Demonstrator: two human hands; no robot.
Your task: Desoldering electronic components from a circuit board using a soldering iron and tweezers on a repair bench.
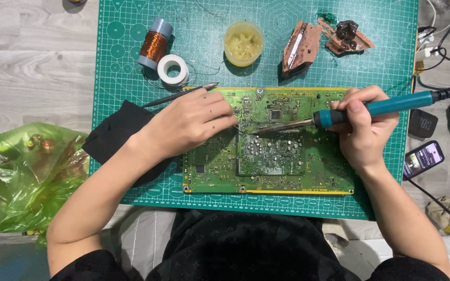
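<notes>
A large green circuit board lies on a green cutting mat. My right hand grips a teal soldering iron, its metal tip touching the board near the middle. My left hand rests on the board's left part and holds thin metal tweezers, whose handle sticks out to the upper left. The tweezers' tips are hidden under my fingers, close to the iron's tip.
On the mat's far side stand a spool of copper wire, a white tape roll, a yellow tub of paste and brown board scraps. A black cloth, a green plastic bag, a phone and cables flank the mat.
</notes>
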